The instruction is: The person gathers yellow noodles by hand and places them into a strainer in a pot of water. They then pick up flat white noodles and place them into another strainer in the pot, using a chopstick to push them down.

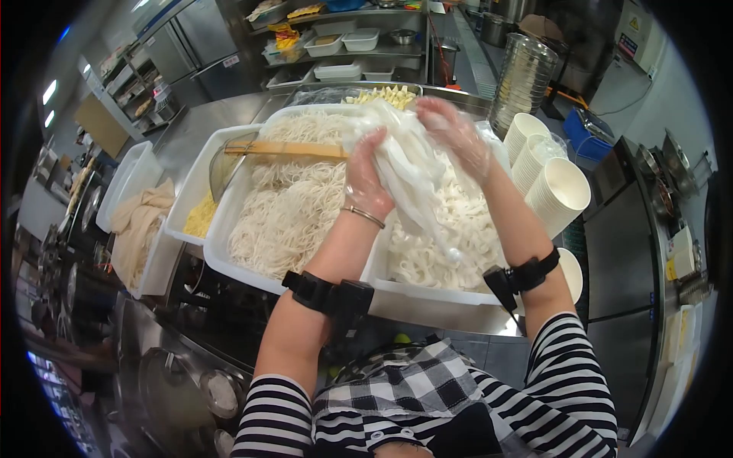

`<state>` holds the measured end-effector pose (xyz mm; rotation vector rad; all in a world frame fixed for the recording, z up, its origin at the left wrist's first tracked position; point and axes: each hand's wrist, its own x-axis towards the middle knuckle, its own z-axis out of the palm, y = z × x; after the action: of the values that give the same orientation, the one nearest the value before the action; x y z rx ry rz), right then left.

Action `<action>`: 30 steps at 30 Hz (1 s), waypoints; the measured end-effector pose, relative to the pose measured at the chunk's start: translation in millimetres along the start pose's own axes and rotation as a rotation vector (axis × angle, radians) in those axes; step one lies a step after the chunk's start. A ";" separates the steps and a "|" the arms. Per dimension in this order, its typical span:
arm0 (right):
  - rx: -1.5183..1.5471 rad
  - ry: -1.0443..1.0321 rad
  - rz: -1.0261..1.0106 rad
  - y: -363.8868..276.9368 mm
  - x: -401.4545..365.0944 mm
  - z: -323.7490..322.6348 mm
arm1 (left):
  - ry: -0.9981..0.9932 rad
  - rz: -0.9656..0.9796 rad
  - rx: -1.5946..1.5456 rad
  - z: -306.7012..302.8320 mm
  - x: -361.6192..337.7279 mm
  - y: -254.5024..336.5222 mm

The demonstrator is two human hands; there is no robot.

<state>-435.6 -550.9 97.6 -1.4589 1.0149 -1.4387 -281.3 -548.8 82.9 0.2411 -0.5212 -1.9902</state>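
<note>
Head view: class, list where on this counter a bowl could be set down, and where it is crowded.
Free: bare steel counter behind the noodle tubs, below the shelves. Crowded: those tubs under the left hand and right hand, and the paper bowls beside them.

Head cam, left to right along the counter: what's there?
Beige sheets → yellow shreds → thin noodles → left hand → lifted wide noodles → right hand → stacked paper bowls.

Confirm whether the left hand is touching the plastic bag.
Touching. The head view shows the left hand gripping the bunched plastic bag, with no gap between them.
</note>
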 end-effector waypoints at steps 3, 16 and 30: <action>-0.018 -0.406 0.267 142.7 -24.0 -30.1 | -0.052 0.064 0.006 20.6 3.1 22.5; -0.052 -0.196 0.197 -47.2 7.1 28.8 | -0.061 -0.025 0.199 -23.4 3.8 29.1; -1.032 -0.244 0.008 4.2 50.9 13.7 | 0.082 0.070 0.039 -21.2 -18.7 35.8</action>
<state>-421.0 -600.2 110.4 -2.2488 1.7056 -0.6600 -235.9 -551.6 79.5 0.3231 -0.5093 -1.8952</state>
